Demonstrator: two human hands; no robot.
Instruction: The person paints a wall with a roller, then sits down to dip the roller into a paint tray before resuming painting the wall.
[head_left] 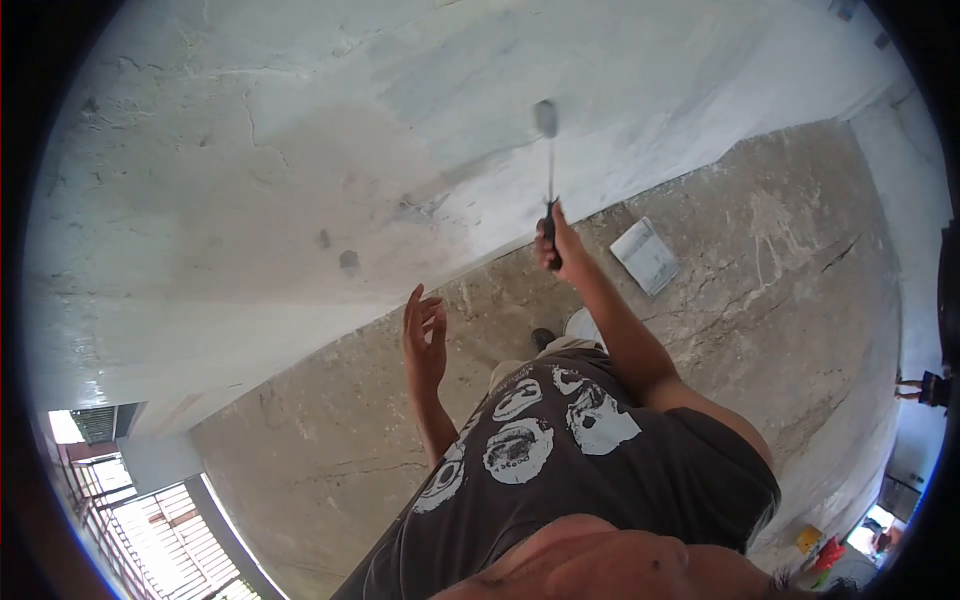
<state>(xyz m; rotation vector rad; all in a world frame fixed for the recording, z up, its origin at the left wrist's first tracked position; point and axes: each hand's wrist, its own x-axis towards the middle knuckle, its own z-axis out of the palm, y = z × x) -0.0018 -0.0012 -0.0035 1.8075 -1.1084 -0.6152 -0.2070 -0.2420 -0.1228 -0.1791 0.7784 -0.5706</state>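
Observation:
My right hand [558, 243] is wrapped round the black handle of a long-handled tool [551, 185]. A thin metal shaft runs up from the handle to a small, blurred grey head [545, 118], which is at the wall [480, 140]; whether it touches is hard to tell. The wall is pale and patchy, with worn and stained areas. My left hand [425, 332] is raised near the base of the wall, its fingers apart and slightly curled, holding nothing.
On the concrete floor [330, 440] lies a square white container or packet [645, 256]. A round white object [584, 326] is partly hidden by my body, near my shoe [542, 338]. A barred window [165, 530] is at the lower left. Another person [932, 389] stands at the far right.

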